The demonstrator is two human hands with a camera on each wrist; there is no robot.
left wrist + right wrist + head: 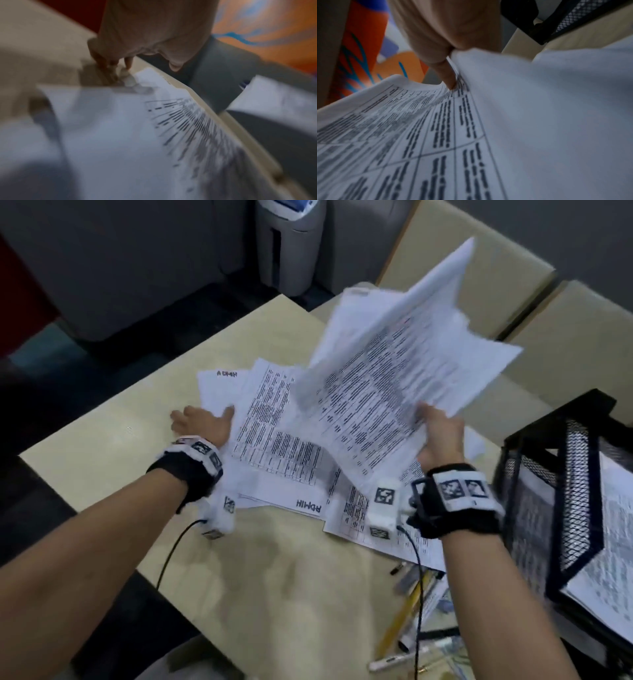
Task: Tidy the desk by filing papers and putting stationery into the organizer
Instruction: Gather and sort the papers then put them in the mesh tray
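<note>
My right hand grips a sheaf of printed papers by its near edge and holds it raised and tilted above the desk; the right wrist view shows the thumb pressed on the printed papers. More printed sheets lie fanned out on the beige desk. My left hand rests at their left edge with fingers spread, fingertips touching the desk by a sheet's corner. A black mesh organizer with papers inside stands at the right. Several pens and pencils lie near the front.
Beige chair backs stand past the desk's far right side. A grey appliance stands on the floor beyond the far corner. The desk's far edge runs close to the fanned sheets. Cables hang from both wrist cameras.
</note>
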